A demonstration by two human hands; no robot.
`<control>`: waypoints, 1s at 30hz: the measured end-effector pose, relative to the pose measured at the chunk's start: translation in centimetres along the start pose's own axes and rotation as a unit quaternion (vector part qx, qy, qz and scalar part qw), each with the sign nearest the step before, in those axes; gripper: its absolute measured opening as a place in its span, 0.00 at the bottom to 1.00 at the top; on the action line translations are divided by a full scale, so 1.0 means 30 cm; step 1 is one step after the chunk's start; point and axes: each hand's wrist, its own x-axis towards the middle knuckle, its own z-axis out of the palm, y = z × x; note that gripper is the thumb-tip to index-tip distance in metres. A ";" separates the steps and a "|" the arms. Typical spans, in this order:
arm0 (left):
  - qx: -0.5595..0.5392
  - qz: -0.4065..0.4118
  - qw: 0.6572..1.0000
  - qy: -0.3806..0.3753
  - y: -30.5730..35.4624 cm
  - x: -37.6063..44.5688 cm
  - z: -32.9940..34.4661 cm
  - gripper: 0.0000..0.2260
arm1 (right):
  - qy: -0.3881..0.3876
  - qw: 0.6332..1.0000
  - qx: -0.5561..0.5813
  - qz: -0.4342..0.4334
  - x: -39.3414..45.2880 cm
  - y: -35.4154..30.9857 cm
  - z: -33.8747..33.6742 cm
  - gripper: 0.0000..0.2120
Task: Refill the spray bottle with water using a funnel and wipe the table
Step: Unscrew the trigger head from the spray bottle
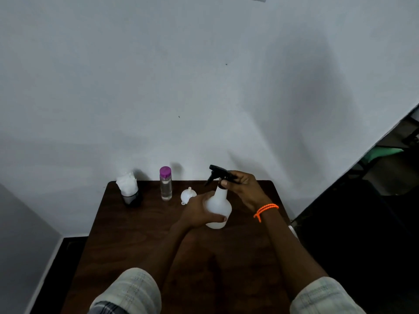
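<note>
A white spray bottle (pixel 219 206) stands upright on the dark wooden table (pixel 140 234), a little right of centre. My left hand (pixel 199 211) wraps around its body from the left. My right hand (pixel 243 188) grips the black trigger head (pixel 218 172) at the top of the bottle. A small white funnel (pixel 187 195) lies on the table just left of the bottle, partly behind my left hand. A clear water bottle with a purple cap (pixel 166 183) stands upright further left, near the far edge.
A dark holder filled with white tissues (pixel 128 189) sits at the table's far left corner. A white wall rises directly behind the table. The floor drops away dark on the right. An orange bracelet (pixel 265 210) circles my right wrist.
</note>
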 end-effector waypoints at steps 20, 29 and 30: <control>0.050 -0.008 0.997 0.051 -0.006 -0.108 -0.046 0.33 | 0.035 0.997 0.046 0.042 -0.084 -0.036 0.091 0.23; 0.059 -0.021 0.996 0.061 0.000 -0.139 -0.054 0.32 | 0.147 0.981 -0.122 -0.014 -0.123 -0.039 0.200 0.30; 0.055 -0.022 0.996 0.065 -0.001 -0.144 -0.059 0.32 | 0.147 0.983 -0.107 -0.015 -0.119 -0.040 0.198 0.26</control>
